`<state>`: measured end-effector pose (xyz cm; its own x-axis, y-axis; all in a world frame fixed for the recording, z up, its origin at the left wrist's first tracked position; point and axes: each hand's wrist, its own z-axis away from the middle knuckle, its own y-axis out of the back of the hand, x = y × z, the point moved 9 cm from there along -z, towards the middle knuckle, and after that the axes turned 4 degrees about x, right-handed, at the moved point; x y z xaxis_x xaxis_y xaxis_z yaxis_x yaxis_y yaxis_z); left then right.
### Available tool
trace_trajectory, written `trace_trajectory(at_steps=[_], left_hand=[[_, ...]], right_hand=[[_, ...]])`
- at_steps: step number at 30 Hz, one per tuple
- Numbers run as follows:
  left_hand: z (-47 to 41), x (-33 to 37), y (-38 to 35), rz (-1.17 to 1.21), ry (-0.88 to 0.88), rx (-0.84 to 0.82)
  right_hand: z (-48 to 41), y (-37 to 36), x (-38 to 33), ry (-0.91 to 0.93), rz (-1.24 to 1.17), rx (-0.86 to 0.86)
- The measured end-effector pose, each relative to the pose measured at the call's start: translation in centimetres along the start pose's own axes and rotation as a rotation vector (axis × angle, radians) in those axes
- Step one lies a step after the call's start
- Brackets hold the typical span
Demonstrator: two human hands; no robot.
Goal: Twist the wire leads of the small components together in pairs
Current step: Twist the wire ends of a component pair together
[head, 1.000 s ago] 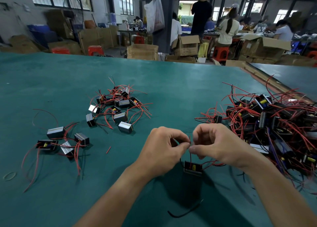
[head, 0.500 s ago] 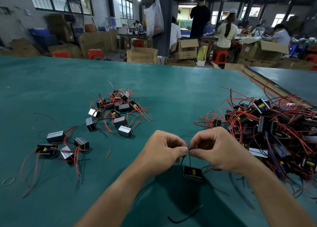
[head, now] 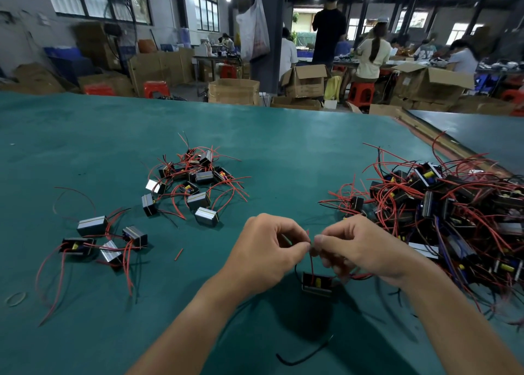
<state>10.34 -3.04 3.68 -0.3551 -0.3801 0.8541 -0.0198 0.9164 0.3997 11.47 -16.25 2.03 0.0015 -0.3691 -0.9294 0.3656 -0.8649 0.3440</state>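
A small black component [head: 317, 284] with a yellow part hangs just above the green table [head: 283, 147], below my two hands. Its thin red wire leads [head: 311, 264] run up to my fingertips. My left hand [head: 266, 250] pinches the leads between thumb and forefinger. My right hand [head: 357, 247] pinches the same leads from the other side, the fingertips of both hands touching. A black lead [head: 306, 355] trails on the table near me.
A big tangled heap of components with red wires [head: 442, 204] lies at the right. A smaller pile [head: 192, 181] sits at centre left, and a few more components [head: 105, 241] at far left. A cut red wire scrap [head: 178, 254] and a rubber band [head: 15, 298] lie loose. People and cardboard boxes [head: 306, 79] beyond the table.
My hands have stayed together on the leads, with the fingers shifting slightly as they roll the wires. The component hangs in nearly the same place.
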Motion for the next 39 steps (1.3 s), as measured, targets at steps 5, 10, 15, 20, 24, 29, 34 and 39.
trace_trajectory(at_steps=[5, 10, 15, 20, 24, 29, 34, 39], left_hand=[[0.0, 0.6, -0.1, -0.106, -0.117, 0.013], [0.2, 1.2, -0.2, -0.173, -0.211, 0.014], [0.4, 2.0, 0.0, -0.197, -0.272, 0.032], [0.5, 2.4, 0.1, -0.193, -0.285, 0.055], [0.4, 1.9, -0.1, -0.224, -0.234, 0.045], [-0.1, -0.1, 0.4, -0.168, -0.046, 0.042], [-0.3, -1.9, 0.0, 0.030, 0.173, 0.002], [-0.2, -2.5, 0.1, 0.046, 0.218, 0.041]], right_hand=[[0.0, -0.2, 0.7, -0.084, -0.039, -0.034], [0.2, -0.3, 1.3, -0.138, -0.099, -0.062], [0.3, -0.6, 1.7, -0.181, -0.112, -0.112], [0.3, -0.4, 1.5, -0.163, -0.180, -0.113], [-0.3, 0.7, 0.5, -0.026, -0.092, 0.018], [-0.2, 0.6, -2.6, 0.344, 0.281, 0.231], [0.1, 0.9, -3.4, 0.449, 0.326, 0.313], [0.2, 0.7, -3.3, 0.407, 0.213, 0.263]])
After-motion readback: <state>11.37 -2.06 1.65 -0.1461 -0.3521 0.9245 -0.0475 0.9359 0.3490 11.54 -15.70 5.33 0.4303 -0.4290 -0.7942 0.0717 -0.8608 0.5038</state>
